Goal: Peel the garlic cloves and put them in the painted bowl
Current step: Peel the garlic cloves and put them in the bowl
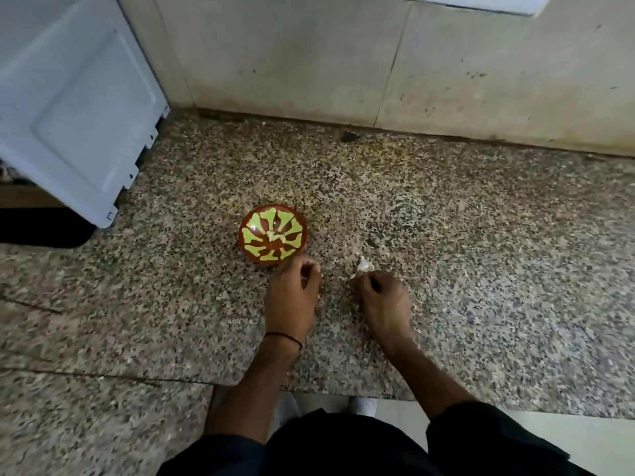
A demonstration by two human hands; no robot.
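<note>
head view: my feed is soft with blur, so small things are hard to read. the left hand (292,293) has its fingers curled in toward the thumb, just at the near rim of the painted bowl (274,235). the fingertips hide whatever may be between them, so i cannot tell if it holds anything. the right hand (383,300) is pinched on a garlic clove (364,264). only a white pointed tip sticks out past the fingers, and i cannot tell how much skin is on it. the clove sits low over the counter (481,269), to the right of the bowl and apart from it. some pale pieces (275,237) lie in the middle of the bowl, too blurred against the yellow-green pattern to count.

by count: one bowl, two hands, one clove outside the bowl, and one dark thread band (285,338) on the left wrist. both forearms are cut off by dark sleeves at the bottom of the frame.

the counter's near edge runs just behind the forearms, with pale shoes (362,405) showing below it. at the far side it meets the tiled wall (378,63). a white appliance (75,97) stands at the far left, cut off by the frame, well apart from the bowl. bare speckled stone stretches right of the right hand to the frame edge.
</note>
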